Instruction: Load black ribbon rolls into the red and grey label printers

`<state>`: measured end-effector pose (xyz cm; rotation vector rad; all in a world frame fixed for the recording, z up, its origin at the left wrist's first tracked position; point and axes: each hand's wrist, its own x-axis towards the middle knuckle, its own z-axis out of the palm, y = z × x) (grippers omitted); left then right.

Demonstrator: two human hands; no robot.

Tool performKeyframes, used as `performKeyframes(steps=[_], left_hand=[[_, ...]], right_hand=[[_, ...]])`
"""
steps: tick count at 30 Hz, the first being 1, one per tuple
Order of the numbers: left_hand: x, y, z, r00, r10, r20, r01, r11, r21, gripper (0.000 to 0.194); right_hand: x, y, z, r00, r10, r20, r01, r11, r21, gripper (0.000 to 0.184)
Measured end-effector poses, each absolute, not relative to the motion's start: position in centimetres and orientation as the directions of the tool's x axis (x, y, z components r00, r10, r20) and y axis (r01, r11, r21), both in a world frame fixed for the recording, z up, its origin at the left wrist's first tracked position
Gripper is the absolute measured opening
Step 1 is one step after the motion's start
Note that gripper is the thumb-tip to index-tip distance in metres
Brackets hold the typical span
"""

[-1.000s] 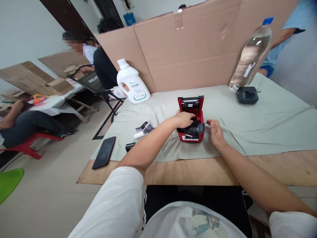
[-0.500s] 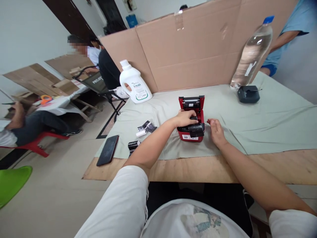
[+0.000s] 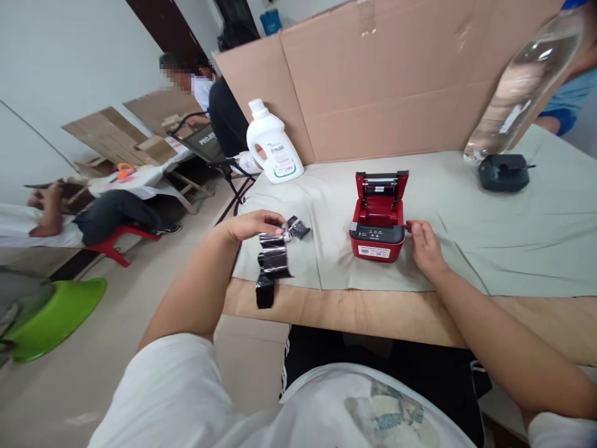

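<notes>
My left hand [image 3: 259, 225] is closed on a roll of black film [image 3: 275, 255], whose loose strip hangs down over the cloth. Below it lies another black piece [image 3: 265, 292], reaching over the table's front edge. A crumpled black-and-white packet [image 3: 298, 228] rests just right of my left fingertips. The small red label printer [image 3: 377, 250] stands in front of me with its lid up and its red inner bay showing. Close against the printer's right side is my right hand [image 3: 425, 247], fingers curled together; anything inside them is hidden.
A white jug [image 3: 280, 152] stands at the back left before a cardboard screen [image 3: 373, 93]. A large water bottle [image 3: 517, 87] and a black device [image 3: 504, 173] are at the back right. People sit at another table on the left; a green chair [image 3: 60, 317] is nearer.
My left hand has lifted the black roll and its strip out of the printer and carried them left. My right hand has come closer to the printer's side. The view has shifted.
</notes>
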<state>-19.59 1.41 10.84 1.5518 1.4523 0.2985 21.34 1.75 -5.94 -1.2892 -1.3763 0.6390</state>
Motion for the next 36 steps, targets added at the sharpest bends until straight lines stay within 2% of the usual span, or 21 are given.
performKeyframes(steps=[3,6,10,12,17,21,24,26,28,31,34,36], left_hand=[[-25.0,0.7,9.9,0.059,0.86,-0.508,0.796,0.266,0.543,0.052],[-28.3,0.0,7.9,-0.03,0.826,-0.562,0.866,0.302,0.399,0.051],[-28.8,-0.2,5.1,-0.027,0.836,-0.548,0.899,0.26,0.353,0.052],[-28.0,-0.3,4.4,-0.04,0.862,-0.506,0.932,0.214,0.291,0.053],[-25.5,-1.4,5.0,0.016,0.966,-0.259,0.99,0.021,0.137,0.055],[-22.8,-2.4,4.8,0.145,0.926,-0.349,0.989,-0.131,0.063,0.057],[-20.6,-3.0,3.8,0.106,0.932,-0.347,0.986,-0.142,-0.081,0.05],[-19.4,-3.3,3.3,0.089,0.944,-0.319,0.984,-0.133,-0.118,0.046],[-18.2,-3.5,3.4,0.15,0.932,-0.33,0.984,-0.174,-0.041,0.043],[-16.1,-3.6,4.4,0.333,0.879,-0.34,0.938,-0.27,0.219,0.041],[-13.3,-3.2,6.3,0.525,0.804,-0.278,0.801,-0.356,0.482,0.041],[-11.2,-2.4,7.8,0.632,0.752,-0.188,0.668,-0.406,0.624,0.042]], right_hand=[[21.2,1.6,-5.8,0.177,0.926,0.334,0.328,0.264,-0.907,0.062],[21.2,1.5,-5.7,0.17,0.928,0.333,0.333,0.264,-0.905,0.058],[21.2,1.5,-5.8,0.158,0.926,0.343,0.35,0.272,-0.896,0.051],[21.3,1.5,-6.0,0.162,0.926,0.341,0.357,0.267,-0.895,0.048],[21.5,1.8,-6.4,0.17,0.92,0.353,0.357,0.277,-0.892,0.044],[21.6,1.8,-6.3,0.164,0.927,0.338,0.362,0.262,-0.894,0.046],[21.6,1.8,-6.1,0.156,0.932,0.326,0.358,0.254,-0.899,0.048],[21.5,1.7,-6.0,0.151,0.935,0.321,0.356,0.252,-0.9,0.049],[21.4,1.6,-5.8,0.148,0.937,0.317,0.363,0.247,-0.898,0.051],[21.2,1.6,-5.6,0.142,0.934,0.326,0.383,0.252,-0.889,0.055],[21.1,1.6,-5.4,0.126,0.933,0.337,0.4,0.263,-0.878,0.057],[21.0,1.6,-5.3,0.112,0.936,0.334,0.408,0.263,-0.874,0.059]])
